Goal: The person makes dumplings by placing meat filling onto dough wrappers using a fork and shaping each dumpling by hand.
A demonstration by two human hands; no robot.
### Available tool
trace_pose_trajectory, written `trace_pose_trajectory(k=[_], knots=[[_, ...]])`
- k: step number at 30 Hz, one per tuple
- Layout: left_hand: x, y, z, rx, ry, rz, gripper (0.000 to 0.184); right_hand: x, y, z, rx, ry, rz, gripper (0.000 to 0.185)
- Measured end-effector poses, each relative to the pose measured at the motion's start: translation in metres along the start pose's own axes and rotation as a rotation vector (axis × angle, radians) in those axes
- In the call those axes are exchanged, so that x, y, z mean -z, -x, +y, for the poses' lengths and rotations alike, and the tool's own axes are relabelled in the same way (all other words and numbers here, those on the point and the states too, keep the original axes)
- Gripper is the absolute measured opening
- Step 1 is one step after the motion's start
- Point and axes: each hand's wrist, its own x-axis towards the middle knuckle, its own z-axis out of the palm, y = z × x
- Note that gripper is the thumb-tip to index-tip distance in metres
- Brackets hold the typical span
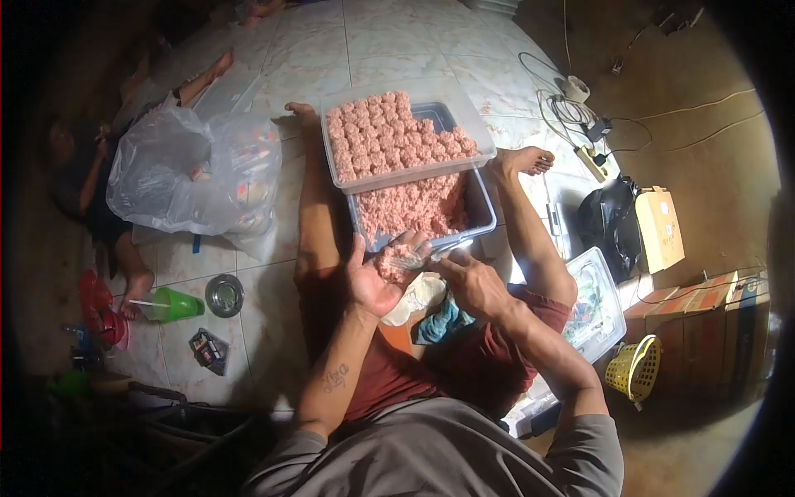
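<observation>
A lump of pink minced mixture (392,263) lies on the upturned palm of my left hand (377,286), whose fingers are spread beneath it. My right hand (476,284) is wrapped round the handle of a metal utensil (407,260), its far end touching the lump. Just beyond my hands, a blue-grey tray (484,217) holds loose pink mixture (410,207). A clear plastic tray (414,176) rests over its far part, with rows of pink balls (373,137) inside and a gap at its far right corner.
Plastic bags (166,174) and another person (87,178) are at the left. Nearby stand a green cup (178,304) and a glass ashtray (224,296). Cables with a power strip (592,164), cardboard boxes (704,323) and a yellow basket (633,371) are at the right.
</observation>
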Motion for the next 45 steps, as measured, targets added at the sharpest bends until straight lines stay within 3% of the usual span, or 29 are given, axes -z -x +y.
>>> trace_pose_trajectory(k=[3, 5, 9, 11, 12, 13, 14, 16, 19, 23, 25, 27, 29, 31, 34, 35, 36, 37, 38, 39, 41, 42, 43, 45], knots=[[0.017, -0.003, 0.006, -0.044, 0.160, 0.009, 0.090, 0.024, 0.000, -0.013, -0.033, 0.131, -0.079, 0.030], [0.021, -0.002, 0.001, -0.011, 0.116, 0.065, 0.091, 0.009, 0.002, -0.003, 0.031, -0.052, 0.008, 0.025], [0.013, -0.004, 0.006, -0.013, -0.077, 0.029, 0.087, 0.007, 0.002, 0.018, 0.030, -0.030, 0.007, 0.017], [0.022, -0.002, 0.011, -0.063, -0.353, 0.126, 0.083, 0.005, 0.007, 0.012, -0.110, -0.466, 0.181, 0.015], [0.017, -0.004, 0.005, -0.061, -0.352, 0.129, 0.083, -0.002, 0.005, 0.011, -0.281, -0.538, 0.172, 0.021], [0.005, -0.007, -0.005, -0.041, -0.501, 0.172, 0.081, -0.014, 0.002, 0.012, -0.285, -0.539, 0.171, 0.021], [-0.007, -0.007, -0.010, -0.021, -0.654, 0.212, 0.080, -0.027, -0.005, 0.014, -0.332, -0.730, 0.149, 0.024], [-0.024, 0.000, -0.012, 0.010, -0.637, 0.134, 0.079, -0.020, -0.016, -0.006, -0.444, -1.076, 0.037, 0.032], [-0.052, 0.016, 0.015, 0.194, -0.636, -0.078, 0.082, -0.002, -0.024, -0.019, -0.265, -1.294, 0.000, 0.030], [0.014, 0.011, 0.021, -0.112, -1.274, -0.275, 0.047, 0.019, -0.043, -0.030, -0.135, -1.102, -0.052, 0.032], [0.013, 0.007, 0.021, -0.260, -1.645, -0.285, 0.048, 0.017, -0.050, -0.025, -0.209, -0.874, 0.071, 0.039], [0.011, -0.004, 0.019, -0.490, -1.807, -0.246, 0.039, 0.010, -0.044, -0.021, -0.191, -0.996, 0.322, 0.034], [-0.012, -0.006, 0.019, -0.508, -1.606, -0.161, 0.028, -0.004, -0.027, 0.001, -0.314, -0.930, 0.287, 0.028], [-0.012, -0.011, 0.011, -0.589, -1.444, -0.093, 0.021, -0.032, -0.006, 0.010, -0.339, -1.111, 0.243, 0.024], [-0.017, -0.015, 0.008, -0.641, -1.644, 0.024, 0.025, -0.054, 0.012, 0.007, -0.364, -1.240, 0.225, 0.019], [-0.020, -0.016, 0.006, -0.635, -1.648, 0.014, 0.025, -0.056, 0.013, 0.008, -0.383, -1.246, 0.233, 0.017], [-0.034, -0.016, 0.003, -0.768, -1.853, -0.112, 0.030, -0.051, 0.010, 0.006, -0.381, -1.247, 0.248, 0.017], [-0.043, -0.018, 0.000, -0.909, -2.048, -0.250, 0.036, -0.044, 0.006, 0.004, -0.167, -0.842, 0.314, 0.016], [-0.027, -0.024, 0.000, -0.895, -1.892, -0.297, 0.041, -0.037, 0.003, 0.002, 0.035, -0.430, 0.365, 0.015], [-0.025, -0.023, -0.003, -0.898, -1.895, -0.311, 0.041, -0.033, 0.003, 0.003, 0.039, -0.427, 0.377, 0.015], [-0.019, -0.020, -0.004, -0.701, -1.858, 0.110, 0.044, -0.025, 0.002, 0.006, 0.003, -0.311, 0.400, 0.016], [-0.016, -0.026, 0.001, -1.129, -2.103, -0.044, 0.046, -0.031, 0.001, 0.008, -0.028, -0.342, 0.476, 0.016], [-0.023, -0.025, 0.002, -1.136, -2.105, -0.046, 0.046, -0.038, 0.003, 0.012, -0.022, -0.343, 0.480, 0.016], [-0.031, -0.016, -0.001, -0.718, -1.733, 0.132, 0.042, -0.047, 0.012, 0.016, -0.353, -0.739, 0.346, 0.017]])
